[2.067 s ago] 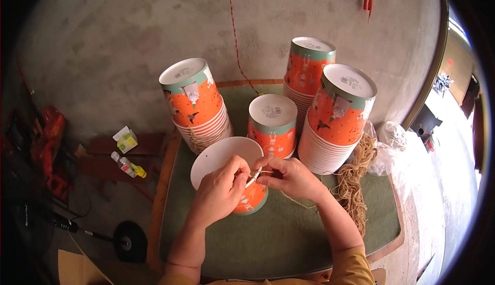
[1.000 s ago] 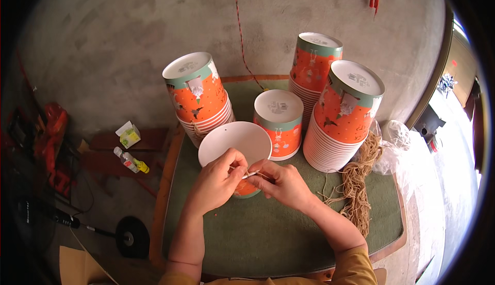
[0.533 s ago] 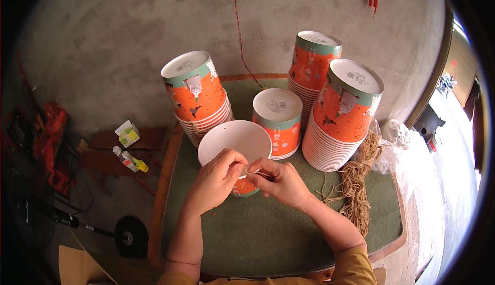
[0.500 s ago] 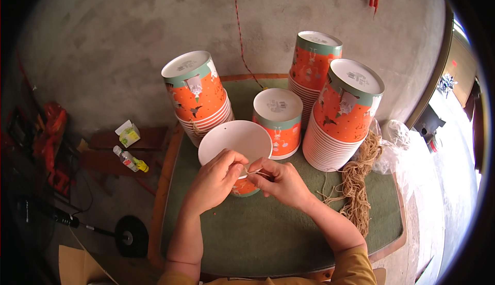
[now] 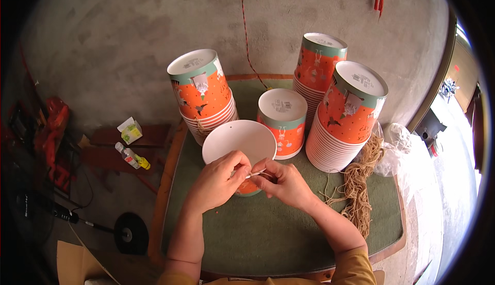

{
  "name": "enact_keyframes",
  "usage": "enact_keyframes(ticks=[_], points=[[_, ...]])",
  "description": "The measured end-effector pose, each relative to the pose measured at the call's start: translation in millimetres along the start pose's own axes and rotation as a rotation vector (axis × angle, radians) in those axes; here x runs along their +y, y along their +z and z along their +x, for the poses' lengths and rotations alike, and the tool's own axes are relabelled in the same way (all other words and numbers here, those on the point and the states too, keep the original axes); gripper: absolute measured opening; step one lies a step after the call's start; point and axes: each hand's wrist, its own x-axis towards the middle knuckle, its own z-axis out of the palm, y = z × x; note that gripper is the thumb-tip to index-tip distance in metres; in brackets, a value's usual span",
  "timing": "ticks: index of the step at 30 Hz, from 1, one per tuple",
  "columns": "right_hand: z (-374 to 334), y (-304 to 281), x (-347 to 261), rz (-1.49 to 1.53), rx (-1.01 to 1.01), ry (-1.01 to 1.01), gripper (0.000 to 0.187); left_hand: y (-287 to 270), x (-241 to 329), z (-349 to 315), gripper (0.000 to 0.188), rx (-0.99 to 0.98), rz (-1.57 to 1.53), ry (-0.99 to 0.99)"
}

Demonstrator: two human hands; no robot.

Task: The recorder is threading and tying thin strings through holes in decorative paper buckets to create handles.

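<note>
String (image 5: 262,172) pinched tight by left fingers (image 5: 238,174) and right fingers (image 5: 274,168), at rim of open bucket (image 5: 240,138); likely not finished there. Loose strings (image 5: 357,207) right of fingers, piled buckets (image 5: 344,107) farther off.

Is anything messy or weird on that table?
A little messy: the brown twine bundle on the right has loose strands straggling off its left side onto the green tabletop, instead of lying neatly together. Nothing looks clearly spilled or broken.
</note>
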Motion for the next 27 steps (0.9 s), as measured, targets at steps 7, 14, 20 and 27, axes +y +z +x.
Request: enact_keyframes(ticks=[7,14,20,27], points=[[0,0,-2,-0.029,0.009,-0.003,0.017,2,0,2,0.006,0.018,-0.028,0.013],[1,2,5,-0.126,0.053,-0.077,0.019,1,2,2,0.003,-0.012,0.040,0.074],[2,2,8,-0.138,0.048,-0.080,0.018,1,2,3,0.005,0.009,0.099,0.279],[0,10,8,-0.133,0.010,-0.070,0.016,-9,10,-10,0.007,-0.088,0.285,0.212]])
